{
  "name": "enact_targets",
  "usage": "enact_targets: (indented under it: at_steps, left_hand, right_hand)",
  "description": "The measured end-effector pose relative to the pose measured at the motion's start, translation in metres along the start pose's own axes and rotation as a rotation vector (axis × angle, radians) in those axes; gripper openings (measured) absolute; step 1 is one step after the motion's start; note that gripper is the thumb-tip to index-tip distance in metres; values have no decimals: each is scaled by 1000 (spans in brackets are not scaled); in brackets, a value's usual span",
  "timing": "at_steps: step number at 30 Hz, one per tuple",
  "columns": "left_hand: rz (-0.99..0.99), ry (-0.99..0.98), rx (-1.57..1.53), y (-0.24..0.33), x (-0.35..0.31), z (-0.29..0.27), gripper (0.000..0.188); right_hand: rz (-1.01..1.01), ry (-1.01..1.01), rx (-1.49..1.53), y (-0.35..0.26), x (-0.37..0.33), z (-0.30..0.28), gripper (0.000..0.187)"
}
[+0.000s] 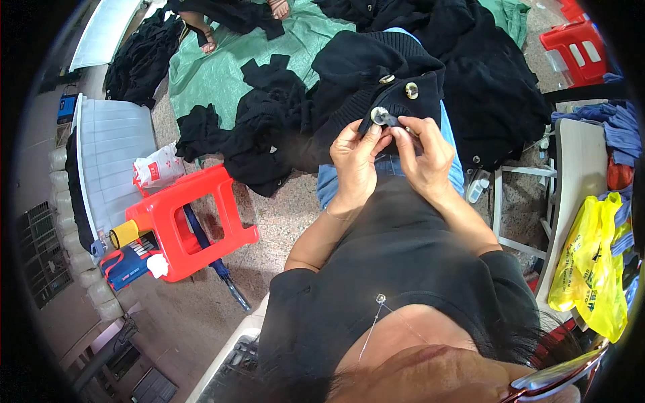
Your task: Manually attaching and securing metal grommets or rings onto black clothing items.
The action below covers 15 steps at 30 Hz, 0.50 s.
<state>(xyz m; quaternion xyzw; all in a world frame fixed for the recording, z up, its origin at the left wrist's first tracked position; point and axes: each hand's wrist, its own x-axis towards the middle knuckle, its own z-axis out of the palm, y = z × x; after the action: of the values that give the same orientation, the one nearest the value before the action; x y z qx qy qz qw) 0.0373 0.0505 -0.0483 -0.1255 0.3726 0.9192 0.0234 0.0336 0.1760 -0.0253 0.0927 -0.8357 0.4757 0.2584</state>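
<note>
A black knit cardigan (366, 64) with large cream-and-brown buttons lies across my lap, over blue jeans. My left hand (356, 164) is closed on its front edge, just under one button (379, 115). My right hand (428, 158) is pinched right beside that button, thumb against forefinger. Something small and dark shows at its fingertips; its kind is too small to tell. Farther up the same edge sit another button (411, 90) and one more near it, both apart from my fingers.
Black knit garments (269, 114) lie in heaps on a green sheet (195, 77) and to the right. A red plastic stool (232, 208) stands at left. A yellow plastic bag (588, 262) hangs by a board at right. Another person's feet (209, 44) show at the top.
</note>
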Motion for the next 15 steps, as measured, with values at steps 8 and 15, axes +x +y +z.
enact_targets:
  at_steps: [8, 15]
  left_hand:
    - [9, -24, 4, 0, -1, 2, 15]
    - [-4, -18, 26, 3, 1, 4, 14]
  right_hand:
    - [-82, 14, -79, 6, -3, 7, 18]
    - [99, 56, 27, 4, 0, 5, 16]
